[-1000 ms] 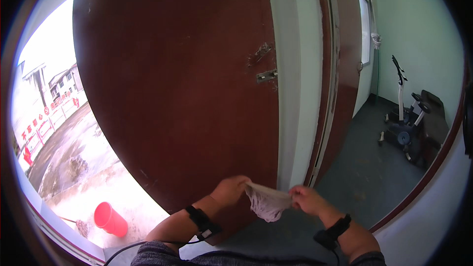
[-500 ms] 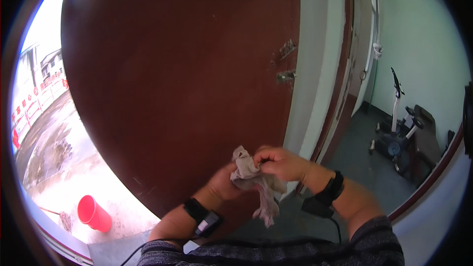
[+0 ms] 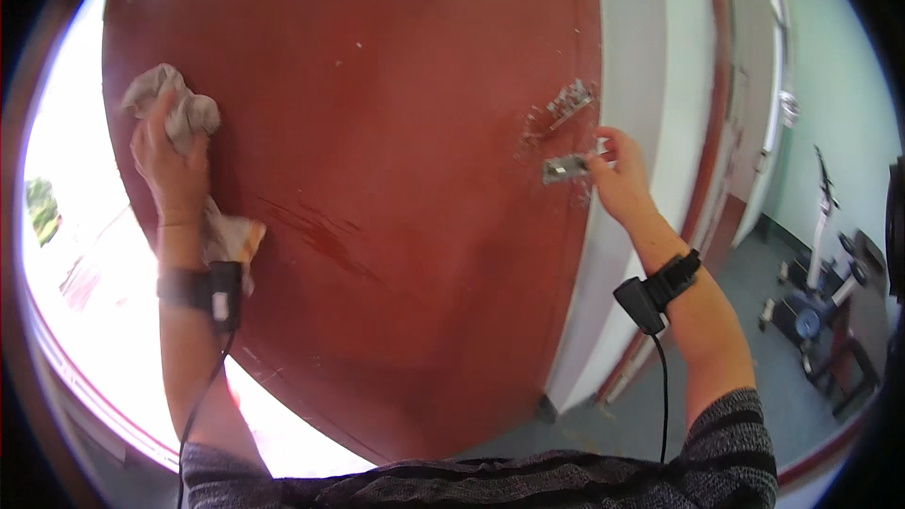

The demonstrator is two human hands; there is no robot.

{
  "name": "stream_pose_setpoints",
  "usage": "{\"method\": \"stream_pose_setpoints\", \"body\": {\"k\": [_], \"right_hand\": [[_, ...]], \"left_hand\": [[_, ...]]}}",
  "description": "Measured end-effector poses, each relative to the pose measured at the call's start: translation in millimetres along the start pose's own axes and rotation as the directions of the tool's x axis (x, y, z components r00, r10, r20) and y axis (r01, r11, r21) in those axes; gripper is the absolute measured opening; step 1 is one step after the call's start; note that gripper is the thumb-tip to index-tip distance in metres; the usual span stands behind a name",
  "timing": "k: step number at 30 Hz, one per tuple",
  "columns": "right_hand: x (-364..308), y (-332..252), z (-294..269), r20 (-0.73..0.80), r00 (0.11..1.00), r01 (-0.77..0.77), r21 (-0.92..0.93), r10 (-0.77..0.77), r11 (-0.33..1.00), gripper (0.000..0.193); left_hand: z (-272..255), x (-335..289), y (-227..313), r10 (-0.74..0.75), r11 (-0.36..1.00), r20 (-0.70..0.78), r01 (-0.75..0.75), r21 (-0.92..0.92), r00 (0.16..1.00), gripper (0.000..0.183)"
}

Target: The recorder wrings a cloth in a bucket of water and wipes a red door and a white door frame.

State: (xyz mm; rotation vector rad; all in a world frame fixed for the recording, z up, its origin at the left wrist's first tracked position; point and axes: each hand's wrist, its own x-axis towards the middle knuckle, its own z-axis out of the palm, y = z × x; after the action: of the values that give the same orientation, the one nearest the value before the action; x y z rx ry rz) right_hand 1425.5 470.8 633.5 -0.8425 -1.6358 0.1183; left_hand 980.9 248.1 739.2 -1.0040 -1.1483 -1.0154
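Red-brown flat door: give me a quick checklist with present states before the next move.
1. Left hand has the crumpled grey-beige cloth: ok.
2. Cloth spread flat: not ok, bunched at the hand.
3. Red-brown flat door free of streaks: not ok, dark streaks show.
4. Right hand beside the silvery metal lock plate: ok.
5. Right hand's firm grip: cannot tell.
6. Right wrist's thin black cable away from the plate: ok, hangs below it.

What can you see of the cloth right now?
The cloth looks soft, pale grey-beige and crumpled. The left hand holds it bunched, apparently against the reddish-brown door, near that door's left edge. A loose part hangs beside the wrist, with an orange-tinted patch. Its underside is hidden.
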Motion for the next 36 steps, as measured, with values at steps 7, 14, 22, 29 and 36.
{"method": "stream_pose_setpoints", "body": {"k": [7, 14, 22, 29, 36], "right_hand": [[54.4, -5.9, 9.3, -0.204, 0.884, 0.396, -0.151, -0.421, 0.906, 0.047], [63.0, 22.6, 60.6, -0.153, 0.795, 0.506, -0.366, -0.587, 0.781, 0.048], [67.6, 25.3, 69.2, -0.232, 0.757, 0.534, -0.318, -0.611, 0.783, 0.049], [72.4, 27.6, 72.0, -0.201, 0.755, 0.558, -0.304, -0.625, 0.772, 0.048], [40.7, -15.9, 57.7, -0.154, 0.760, 0.586, -0.258, -0.632, 0.768, 0.051]], "left_hand": [[-9.7, -81.0, 18.4, -0.003, 0.970, 0.191, -0.044, 0.239, 0.982, 0.078], [-9.8, -61.0, 38.5, -0.090, 0.982, 0.058, 0.079, 0.173, 0.994, 0.047], [-54.3, -99.2, -16.0, -0.753, 0.597, -0.050, 0.650, -0.470, 0.656, 0.036], [-124.1, -237.9, -24.9, -0.926, 0.306, 0.140, 0.913, -0.268, 0.352, 0.033], [-127.7, -157.6, 48.0, -0.724, 0.065, 0.590, 0.887, -0.456, 0.357, 0.033]]}}
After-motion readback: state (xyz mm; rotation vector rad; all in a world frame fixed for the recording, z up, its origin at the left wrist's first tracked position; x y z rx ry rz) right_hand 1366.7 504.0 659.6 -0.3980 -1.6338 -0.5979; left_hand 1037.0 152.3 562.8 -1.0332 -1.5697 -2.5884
